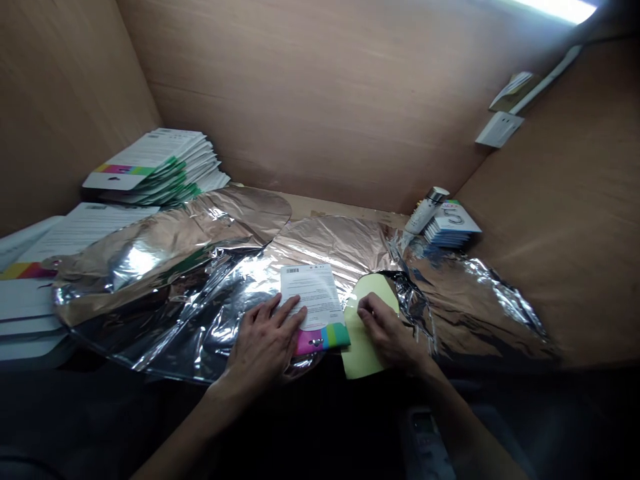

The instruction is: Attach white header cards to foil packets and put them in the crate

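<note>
A flat, shiny foil balloon point(200, 293) spreads over the table, its surface crinkled. On it lies a white printed packet point(313, 300) with a barcode at the top and a coloured band with a hang hole at the bottom. My left hand point(267, 333) rests flat with fingers stretched out, the fingertips touching the packet's left side. To the right of the packet is a pale yellow sheet of paper point(360, 347) with a rounded top. Over this sheet, my right hand point(383, 327) has its fingers curled and pressed together; what they pinch, if anything, is hidden.
At the left stand a tall stack of printed packets point(160, 163) and more white packets point(30, 300). A bottle point(425, 210) and a pile of packets marked 5 point(454, 223) sit back right. Wooden panels point(300, 100) enclose the table; a socket point(499, 129) is on the right.
</note>
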Demonstrator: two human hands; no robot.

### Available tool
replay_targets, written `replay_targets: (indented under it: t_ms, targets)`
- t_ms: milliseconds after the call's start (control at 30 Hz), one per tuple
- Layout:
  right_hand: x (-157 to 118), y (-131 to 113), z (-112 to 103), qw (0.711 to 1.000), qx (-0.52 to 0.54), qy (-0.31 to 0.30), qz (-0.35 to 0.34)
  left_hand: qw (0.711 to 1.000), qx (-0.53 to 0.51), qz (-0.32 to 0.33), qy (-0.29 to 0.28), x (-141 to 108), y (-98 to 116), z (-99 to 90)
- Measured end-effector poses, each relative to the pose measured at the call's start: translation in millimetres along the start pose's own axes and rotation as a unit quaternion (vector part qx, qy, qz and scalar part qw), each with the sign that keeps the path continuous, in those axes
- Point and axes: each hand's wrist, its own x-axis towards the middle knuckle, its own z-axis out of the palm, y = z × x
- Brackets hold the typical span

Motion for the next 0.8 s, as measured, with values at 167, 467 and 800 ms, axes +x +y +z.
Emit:
replay_targets:
  t_ms: [167,467,800]
  targets:
    - [3,-21,-14,0.997,0.070,-0.045,0.000,1.000,-0.018,-0.001,0.007,-1,-1,2.1]
    - [17,-50,-6,0.977,0.103,-0.183,-0.026,0.999,-0.047,-0.016,0.004,0,5,-4.8]
    - [36,-48,33,0.982,-0.156,-0.105,-0.013,0.998,-0.060,-0.029,0.003,-1,5,-6.9]
